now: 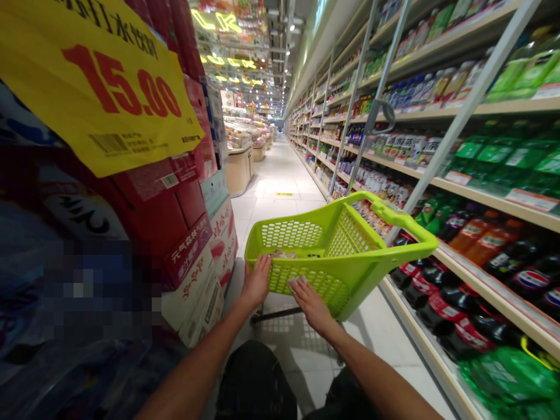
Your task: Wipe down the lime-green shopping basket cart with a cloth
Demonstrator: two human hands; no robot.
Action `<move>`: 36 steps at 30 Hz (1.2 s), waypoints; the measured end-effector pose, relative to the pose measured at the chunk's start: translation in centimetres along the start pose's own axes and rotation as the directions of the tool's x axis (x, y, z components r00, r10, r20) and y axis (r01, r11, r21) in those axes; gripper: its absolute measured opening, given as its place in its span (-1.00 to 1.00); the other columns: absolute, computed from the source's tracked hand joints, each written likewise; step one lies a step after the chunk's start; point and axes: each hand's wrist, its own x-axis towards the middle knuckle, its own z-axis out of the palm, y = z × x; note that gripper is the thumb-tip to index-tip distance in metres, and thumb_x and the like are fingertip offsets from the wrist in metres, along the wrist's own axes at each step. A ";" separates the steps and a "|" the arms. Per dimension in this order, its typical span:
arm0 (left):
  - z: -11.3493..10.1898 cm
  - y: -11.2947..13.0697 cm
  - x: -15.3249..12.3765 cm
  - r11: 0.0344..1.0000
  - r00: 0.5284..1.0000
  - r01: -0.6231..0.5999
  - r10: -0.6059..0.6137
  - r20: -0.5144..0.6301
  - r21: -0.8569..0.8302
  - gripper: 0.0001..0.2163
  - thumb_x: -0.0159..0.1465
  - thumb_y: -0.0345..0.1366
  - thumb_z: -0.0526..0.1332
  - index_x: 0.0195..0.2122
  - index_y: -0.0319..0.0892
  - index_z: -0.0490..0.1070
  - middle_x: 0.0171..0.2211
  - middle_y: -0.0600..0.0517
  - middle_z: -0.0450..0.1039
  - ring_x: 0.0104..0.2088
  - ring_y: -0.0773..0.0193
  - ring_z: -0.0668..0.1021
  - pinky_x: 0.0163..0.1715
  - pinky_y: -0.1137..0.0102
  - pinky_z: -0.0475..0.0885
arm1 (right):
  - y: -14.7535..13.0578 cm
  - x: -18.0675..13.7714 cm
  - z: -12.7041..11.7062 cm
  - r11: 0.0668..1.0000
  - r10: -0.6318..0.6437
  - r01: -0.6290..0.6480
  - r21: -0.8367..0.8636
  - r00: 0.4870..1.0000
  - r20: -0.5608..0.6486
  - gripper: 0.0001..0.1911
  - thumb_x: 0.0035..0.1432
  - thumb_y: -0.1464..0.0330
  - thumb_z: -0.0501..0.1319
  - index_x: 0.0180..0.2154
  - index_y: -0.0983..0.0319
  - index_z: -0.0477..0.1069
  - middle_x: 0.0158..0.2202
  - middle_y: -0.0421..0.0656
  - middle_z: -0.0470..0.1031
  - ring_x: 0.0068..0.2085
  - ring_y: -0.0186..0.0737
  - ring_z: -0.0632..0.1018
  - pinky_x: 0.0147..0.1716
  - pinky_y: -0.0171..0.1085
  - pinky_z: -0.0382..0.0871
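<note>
A lime-green plastic shopping cart (324, 268) stands sideways in front of me, its handle to the right. My left hand (257, 281) is closed on the cart's left end, with its fingers over the rim. My right hand (311, 304) presses a small crumpled pale wipe (292, 282) flat against the perforated near side of the basket. Part of the wipe is hidden under the fingers. Inside the basket lies a crumpled light-coloured item (283, 254), mostly hidden by the near wall, so I cannot tell its kind.
Shelves of bottled drinks (494, 233) line the right side, close to the cart handle. Stacked drink cartons (192, 256) and a yellow price sign (114, 93) crowd the left. A white tiled aisle (284, 169) stretches ahead past wooden display counters (238, 169).
</note>
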 end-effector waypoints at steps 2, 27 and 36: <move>-0.1 0.7 0.1 0.999 1.000 -0.027 0.027 0.007 0.021 -0.38 0.05 -0.60 -0.11 0.21 -0.31 -0.03 0.26 -0.12 -0.07 0.26 0.15 0.01 0.17 -0.06 -0.10 | 0.6 0.7 -0.9 0.999 0.049 -0.050 -0.004 0.997 -0.055 -0.57 0.17 0.58 -0.06 0.05 0.29 0.29 0.11 -0.03 0.30 0.25 -0.15 0.07 0.12 -0.01 0.16; -0.1 7.7 2.0 0.986 0.985 -0.162 0.163 -0.047 0.040 -0.36 0.04 -0.52 -0.04 0.22 -0.28 -0.05 0.26 -0.09 -0.07 0.26 0.15 0.02 0.18 -0.05 -0.12 | 5.6 -5.7 -4.0 0.954 0.285 -0.290 -0.078 0.956 -0.077 -0.55 0.19 0.57 -0.09 0.08 0.26 0.24 0.14 -0.02 0.25 0.25 -0.19 0.06 0.14 0.00 0.15; 0.7 8.8 2.2 0.986 0.985 -0.164 0.165 -0.046 0.021 -0.35 0.01 -0.54 -0.05 0.20 -0.27 0.00 0.26 -0.07 -0.07 0.25 0.17 0.04 0.18 -0.05 -0.09 | 5.4 -2.3 -5.5 0.965 0.233 -0.250 -0.082 0.956 -0.177 -0.57 0.19 0.55 -0.07 0.08 0.24 0.25 0.13 -0.04 0.26 0.25 -0.18 0.07 0.13 -0.03 0.18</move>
